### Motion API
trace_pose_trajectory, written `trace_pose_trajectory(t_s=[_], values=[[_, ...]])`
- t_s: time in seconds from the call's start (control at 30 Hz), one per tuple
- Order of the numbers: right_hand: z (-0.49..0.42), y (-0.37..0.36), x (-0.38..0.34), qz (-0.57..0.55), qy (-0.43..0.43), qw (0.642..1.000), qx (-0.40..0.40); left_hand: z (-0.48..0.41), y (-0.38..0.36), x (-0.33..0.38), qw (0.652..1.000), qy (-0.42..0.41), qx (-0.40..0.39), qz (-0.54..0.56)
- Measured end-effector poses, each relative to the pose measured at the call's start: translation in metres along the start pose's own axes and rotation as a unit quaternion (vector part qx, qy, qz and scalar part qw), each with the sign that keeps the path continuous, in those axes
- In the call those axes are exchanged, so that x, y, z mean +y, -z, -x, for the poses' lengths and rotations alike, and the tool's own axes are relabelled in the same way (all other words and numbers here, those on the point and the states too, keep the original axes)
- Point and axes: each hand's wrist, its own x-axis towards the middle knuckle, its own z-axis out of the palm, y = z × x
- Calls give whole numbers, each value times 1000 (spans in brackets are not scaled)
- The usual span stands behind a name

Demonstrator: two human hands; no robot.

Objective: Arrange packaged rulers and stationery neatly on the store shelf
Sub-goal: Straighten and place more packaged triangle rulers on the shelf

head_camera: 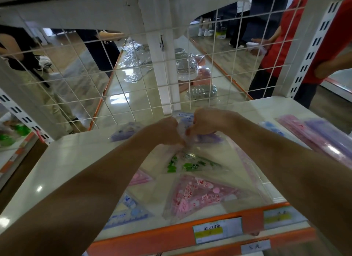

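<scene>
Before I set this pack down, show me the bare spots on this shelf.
Bare: left side of the shelf, from its edge to the purple pack. Crowded: centre and front, with green pack, pink pack and blue pack.

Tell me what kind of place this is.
Most likely a shop, at a stationery display shelf. The orange shelf edge carries price labels, packaged ruler sets lie on the shelf, and a wire grid panel stands behind it. The left hand and right hand grip one packet.

two hands point(167, 130), one green ruler pack point(190, 164), two pink triangle packs point(200, 196) and three price labels point(217, 230).
</scene>
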Motion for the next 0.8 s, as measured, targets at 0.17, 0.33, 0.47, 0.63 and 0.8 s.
trace_pose_trajectory(t_s=[0.17,0.33,0.47,0.63,0.8], values=[[-6,-5,-11,36,-9,999,-19,-12,1,2,999,12,-23,-26],[-7,5,-9,38,-25,998,-48,-14,7,3,998,46,-31,5],[-6,7,-9,16,-49,997,-52,-17,6,-2,997,56,-42,30],[-2,9,-7,-13,-66,996,-62,-16,5,-6,993,69,-63,68],[-3,6,-11,-5,-84,994,-77,-16,3,-5,992,58,-68,90]])
